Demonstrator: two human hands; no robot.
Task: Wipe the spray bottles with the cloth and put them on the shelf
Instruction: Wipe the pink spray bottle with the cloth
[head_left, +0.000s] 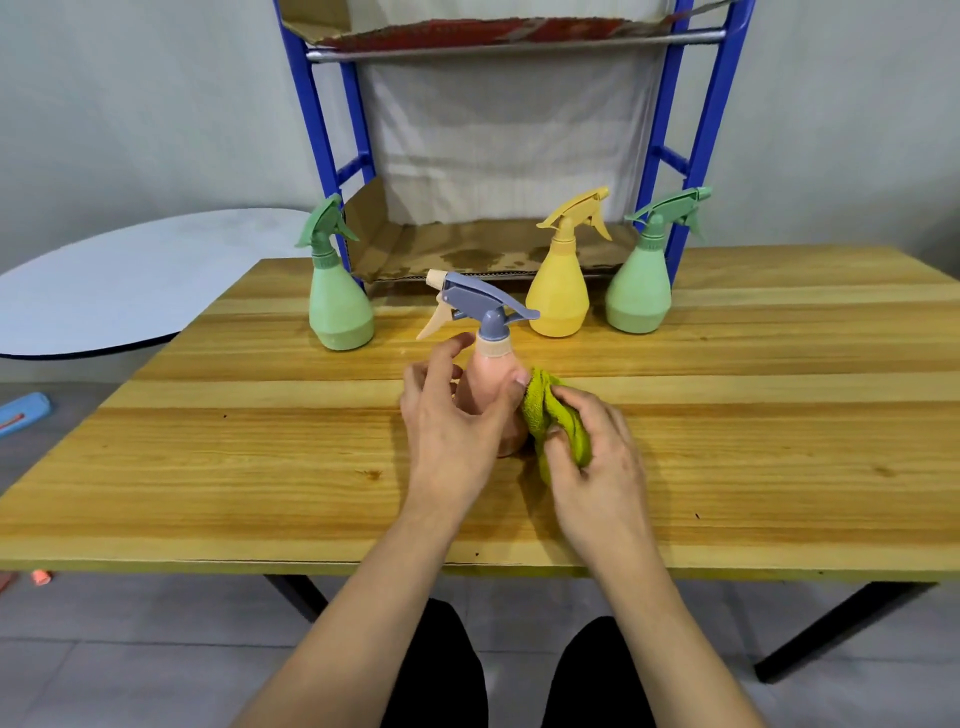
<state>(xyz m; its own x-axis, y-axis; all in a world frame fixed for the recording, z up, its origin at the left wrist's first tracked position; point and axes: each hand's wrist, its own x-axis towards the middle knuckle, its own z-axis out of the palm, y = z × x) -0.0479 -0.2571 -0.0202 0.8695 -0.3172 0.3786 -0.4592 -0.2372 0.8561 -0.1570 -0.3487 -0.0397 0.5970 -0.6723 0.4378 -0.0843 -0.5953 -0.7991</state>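
A pink spray bottle (491, 364) with a grey-blue trigger head stands upright in the middle of the wooden table (260, 467). My left hand (452, 421) wraps around its body. My right hand (597, 457) presses a bunched green cloth (545, 410) against the bottle's right side. Further back stand a green spray bottle (337, 306) at the left, a yellow spray bottle (561, 291) and a second green spray bottle (641, 291) at the right. Behind them rises the blue shelf (675, 156), its lower level lined with cardboard (467, 249).
A round white table (130, 280) sits to the left of the wooden one. A light blue object (23, 410) lies on the floor at the far left. The upper shelf level holds cardboard (467, 28). My knees show below the table's near edge.
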